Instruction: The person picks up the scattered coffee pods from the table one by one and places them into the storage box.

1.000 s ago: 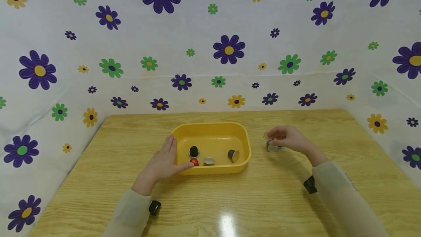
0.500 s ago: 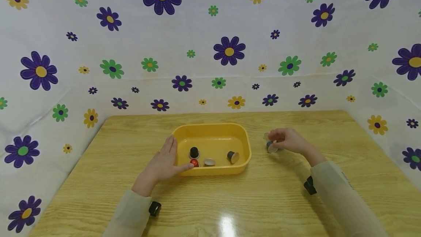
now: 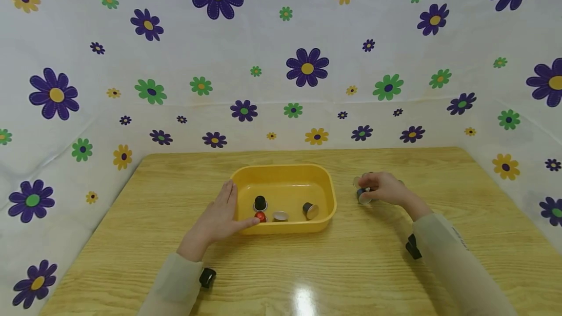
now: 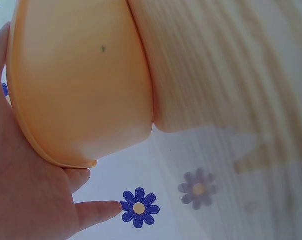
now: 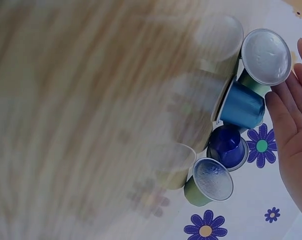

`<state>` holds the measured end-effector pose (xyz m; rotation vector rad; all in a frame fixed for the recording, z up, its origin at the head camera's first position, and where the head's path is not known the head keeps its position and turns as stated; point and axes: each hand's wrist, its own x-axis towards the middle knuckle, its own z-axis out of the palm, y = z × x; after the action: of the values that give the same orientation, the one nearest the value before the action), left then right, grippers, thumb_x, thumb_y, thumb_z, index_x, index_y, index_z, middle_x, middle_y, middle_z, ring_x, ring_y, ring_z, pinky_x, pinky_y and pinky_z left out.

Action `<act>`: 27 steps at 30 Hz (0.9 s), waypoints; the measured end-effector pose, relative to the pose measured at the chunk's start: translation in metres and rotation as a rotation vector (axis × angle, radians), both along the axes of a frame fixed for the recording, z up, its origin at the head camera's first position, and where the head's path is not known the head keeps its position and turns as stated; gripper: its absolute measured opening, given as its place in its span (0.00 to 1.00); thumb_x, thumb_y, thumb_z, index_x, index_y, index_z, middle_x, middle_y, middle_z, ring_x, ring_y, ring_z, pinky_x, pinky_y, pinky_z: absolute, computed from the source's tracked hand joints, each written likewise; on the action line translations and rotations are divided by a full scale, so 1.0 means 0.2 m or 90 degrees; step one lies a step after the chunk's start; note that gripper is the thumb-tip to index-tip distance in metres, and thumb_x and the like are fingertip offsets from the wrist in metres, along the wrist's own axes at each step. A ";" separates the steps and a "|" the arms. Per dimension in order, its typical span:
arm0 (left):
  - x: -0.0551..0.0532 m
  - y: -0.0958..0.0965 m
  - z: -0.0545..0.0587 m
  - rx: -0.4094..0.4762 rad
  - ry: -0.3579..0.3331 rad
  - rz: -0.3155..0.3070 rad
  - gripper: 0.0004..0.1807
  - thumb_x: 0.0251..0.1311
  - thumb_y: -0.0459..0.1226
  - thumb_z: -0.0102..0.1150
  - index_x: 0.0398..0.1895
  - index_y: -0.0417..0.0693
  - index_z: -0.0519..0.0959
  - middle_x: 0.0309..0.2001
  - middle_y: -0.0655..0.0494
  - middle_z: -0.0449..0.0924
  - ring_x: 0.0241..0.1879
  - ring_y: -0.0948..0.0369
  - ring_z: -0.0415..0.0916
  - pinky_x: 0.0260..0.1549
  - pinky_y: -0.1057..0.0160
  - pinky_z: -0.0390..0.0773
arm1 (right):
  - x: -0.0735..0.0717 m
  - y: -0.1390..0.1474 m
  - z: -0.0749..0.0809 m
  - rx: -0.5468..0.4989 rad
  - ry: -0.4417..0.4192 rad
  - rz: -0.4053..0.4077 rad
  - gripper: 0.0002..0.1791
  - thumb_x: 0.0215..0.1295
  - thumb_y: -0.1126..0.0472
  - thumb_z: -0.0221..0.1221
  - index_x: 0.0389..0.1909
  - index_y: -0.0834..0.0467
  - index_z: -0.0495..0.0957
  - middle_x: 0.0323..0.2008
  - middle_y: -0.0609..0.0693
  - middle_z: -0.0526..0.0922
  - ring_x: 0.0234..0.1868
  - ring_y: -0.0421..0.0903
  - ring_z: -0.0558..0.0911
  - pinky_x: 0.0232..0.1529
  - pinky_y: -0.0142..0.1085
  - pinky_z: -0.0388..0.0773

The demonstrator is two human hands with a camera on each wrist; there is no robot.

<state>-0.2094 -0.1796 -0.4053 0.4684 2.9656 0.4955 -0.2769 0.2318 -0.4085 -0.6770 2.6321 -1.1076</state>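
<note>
My left hand [image 3: 216, 215] lies along the left end of a yellow tray [image 3: 281, 227], fingers straight against the rim and thumb over the front edge. Inside the tray are a black coffee capsule [image 3: 260, 203], a red coffee capsule [image 3: 261, 216], a pale-lidded one [image 3: 280, 215] and a dark tilted one [image 3: 310, 210]. My right hand [image 3: 384, 188] is bent over more capsules right of the tray. In the right wrist view its fingertips are at a silver-lidded green capsule [image 5: 265, 57], beside a teal one [image 5: 243, 105]; I cannot tell whether it pinches one.
A dark blue capsule [image 5: 225, 147] and another green capsule [image 5: 210, 180] belong to the same cluster. The wooden table [image 3: 272, 267] meets a flower-printed white cloth [image 3: 246, 48] at the back and sides. Black straps are on both wrists.
My right hand has shifted slightly over the cluster, and a capsule now shows behind its wrist. My left hand stays on the tray, whose contents look the same.
</note>
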 end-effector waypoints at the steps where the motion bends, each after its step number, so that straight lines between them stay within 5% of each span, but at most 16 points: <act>1: 0.00 0.00 0.00 0.002 -0.001 0.000 0.62 0.44 0.72 0.40 0.65 0.30 0.39 0.67 0.39 0.31 0.66 0.48 0.31 0.55 0.40 0.49 | 0.00 0.00 0.00 0.003 0.004 0.000 0.21 0.54 0.65 0.61 0.46 0.72 0.71 0.46 0.66 0.75 0.48 0.59 0.73 0.47 0.47 0.70; 18: 0.00 0.00 0.00 0.004 -0.004 -0.003 0.62 0.44 0.71 0.41 0.65 0.30 0.38 0.67 0.39 0.30 0.66 0.48 0.30 0.55 0.40 0.50 | -0.03 -0.03 -0.02 0.106 0.078 0.024 0.16 0.52 0.68 0.59 0.43 0.68 0.75 0.40 0.58 0.78 0.44 0.55 0.76 0.44 0.46 0.72; 27: 0.00 0.01 0.01 0.003 -0.001 -0.003 0.62 0.44 0.71 0.41 0.66 0.30 0.39 0.67 0.39 0.31 0.66 0.48 0.30 0.55 0.40 0.51 | -0.02 -0.04 -0.01 0.139 0.068 0.017 0.14 0.53 0.68 0.59 0.42 0.67 0.76 0.37 0.53 0.78 0.38 0.48 0.74 0.41 0.43 0.72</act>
<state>-0.2089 -0.1785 -0.4042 0.4748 2.9619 0.5016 -0.2810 0.2244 -0.4105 -0.7414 2.7697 -0.7816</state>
